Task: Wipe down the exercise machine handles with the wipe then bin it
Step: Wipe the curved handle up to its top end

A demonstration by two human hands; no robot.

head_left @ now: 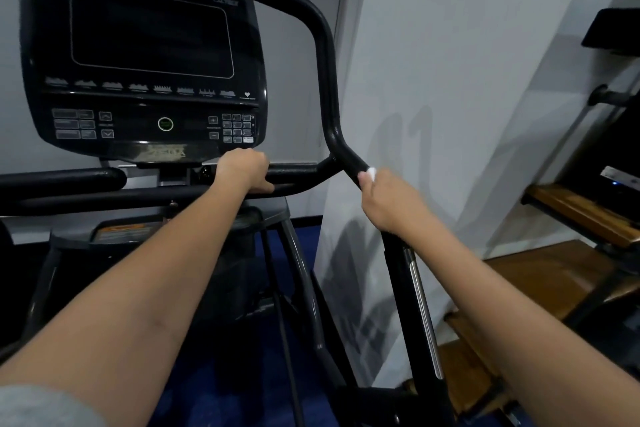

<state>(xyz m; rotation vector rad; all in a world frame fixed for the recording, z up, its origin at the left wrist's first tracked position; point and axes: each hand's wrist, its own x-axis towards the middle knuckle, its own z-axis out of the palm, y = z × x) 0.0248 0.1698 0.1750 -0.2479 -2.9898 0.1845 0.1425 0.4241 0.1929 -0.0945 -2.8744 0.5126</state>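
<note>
A black exercise machine fills the left and middle of the head view. Its tall curved right handle (325, 55) rises from a junction and runs down to the lower right. My right hand (391, 199) is wrapped around this handle just below the junction, with a white wipe (372, 173) showing between thumb and fingers against the bar. My left hand (244, 170) grips the short horizontal black bar (294, 172) under the console. Most of the wipe is hidden inside my right hand.
The dark console (145, 55) with screen and buttons sits above the bars. A white wall panel (467, 97) stands close on the right. Wooden steps of another machine (554, 274) lie at the lower right. A long horizontal handlebar (86, 196) extends left. Blue floor below.
</note>
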